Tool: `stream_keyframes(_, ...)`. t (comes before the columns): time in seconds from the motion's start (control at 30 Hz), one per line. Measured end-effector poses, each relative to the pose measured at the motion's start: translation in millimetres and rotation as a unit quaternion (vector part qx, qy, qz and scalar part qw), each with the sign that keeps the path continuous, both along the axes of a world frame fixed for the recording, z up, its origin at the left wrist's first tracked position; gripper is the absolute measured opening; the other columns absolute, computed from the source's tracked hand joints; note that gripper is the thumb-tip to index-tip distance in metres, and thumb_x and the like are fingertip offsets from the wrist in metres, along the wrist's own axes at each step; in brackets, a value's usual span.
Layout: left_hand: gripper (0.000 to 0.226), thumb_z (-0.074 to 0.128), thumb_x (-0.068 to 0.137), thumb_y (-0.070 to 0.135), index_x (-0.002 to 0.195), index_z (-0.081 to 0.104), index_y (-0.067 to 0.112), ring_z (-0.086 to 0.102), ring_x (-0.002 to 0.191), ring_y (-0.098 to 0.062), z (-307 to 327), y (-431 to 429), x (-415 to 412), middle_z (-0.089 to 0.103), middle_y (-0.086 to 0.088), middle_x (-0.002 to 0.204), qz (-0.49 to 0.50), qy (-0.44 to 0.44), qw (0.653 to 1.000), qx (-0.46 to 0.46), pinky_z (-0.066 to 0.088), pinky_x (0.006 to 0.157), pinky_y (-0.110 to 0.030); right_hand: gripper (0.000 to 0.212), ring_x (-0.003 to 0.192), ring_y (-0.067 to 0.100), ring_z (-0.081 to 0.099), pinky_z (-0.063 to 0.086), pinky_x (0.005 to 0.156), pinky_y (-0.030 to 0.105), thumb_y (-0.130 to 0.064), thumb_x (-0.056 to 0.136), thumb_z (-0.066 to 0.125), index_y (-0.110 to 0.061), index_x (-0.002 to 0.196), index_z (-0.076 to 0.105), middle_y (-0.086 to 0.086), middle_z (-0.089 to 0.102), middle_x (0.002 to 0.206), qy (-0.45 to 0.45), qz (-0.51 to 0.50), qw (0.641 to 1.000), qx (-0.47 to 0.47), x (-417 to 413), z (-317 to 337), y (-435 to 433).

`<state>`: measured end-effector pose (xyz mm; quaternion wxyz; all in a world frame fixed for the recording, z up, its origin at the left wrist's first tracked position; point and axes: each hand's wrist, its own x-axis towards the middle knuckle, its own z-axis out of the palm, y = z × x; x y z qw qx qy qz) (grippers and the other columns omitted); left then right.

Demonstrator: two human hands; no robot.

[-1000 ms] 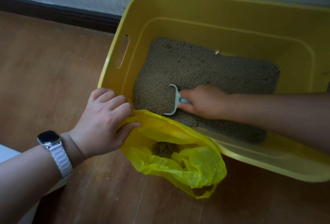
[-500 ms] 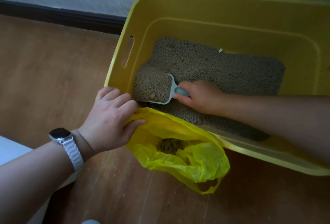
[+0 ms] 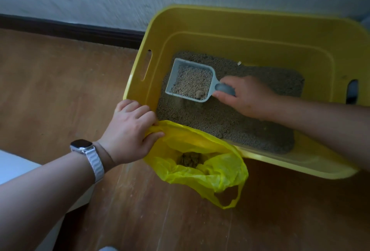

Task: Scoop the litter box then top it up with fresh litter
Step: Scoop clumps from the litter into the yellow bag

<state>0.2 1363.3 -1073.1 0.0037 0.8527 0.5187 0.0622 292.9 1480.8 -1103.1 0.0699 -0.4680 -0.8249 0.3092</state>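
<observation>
A yellow plastic litter box [image 3: 260, 24] stands on the floor against the wall, its bottom covered in grey-brown litter [image 3: 236, 118]. My right hand [image 3: 248, 98] grips the handle of a grey scoop [image 3: 190, 80], held level just above the litter at the box's left end. The scoop is full of pellets with a darker clump near its front corner. My left hand [image 3: 130, 130] pinches the rim of a yellow plastic bag [image 3: 216, 170] against the box's near left corner. The bag hangs open on the floor with clumps inside.
Wooden floor [image 3: 60, 90] lies to the left and in front. A dark skirting board [image 3: 70, 28] runs along the white wall. A white object's edge [image 3: 16, 166] sits at the lower left under my left forearm, which wears a watch [image 3: 84, 146].
My right hand has dug the scoop through the litter and lifted it out full, turning it level above the bed. My left hand and the bag have stayed put.
</observation>
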Motion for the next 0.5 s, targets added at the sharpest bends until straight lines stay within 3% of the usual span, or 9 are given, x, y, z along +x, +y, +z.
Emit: stream_keyframes(0.5, 0.037, 0.052, 0.084, 0.051, 0.079, 0.060, 0.015, 0.055, 0.071, -0.030, 0.0, -1.1, -0.1, 0.057, -0.001, 0.074, 0.008, 0.024, 1.000, -0.013, 0.039, 0.083, -0.043, 0.033, 0.062, 0.020, 0.055, 0.035, 0.053, 0.030, -0.051, 0.092, 0.053, -0.020, 0.079, 0.057, -0.003, 0.056, 0.067, 0.008, -0.113, 0.993, -0.038, 23.9, 23.8, -32.8)
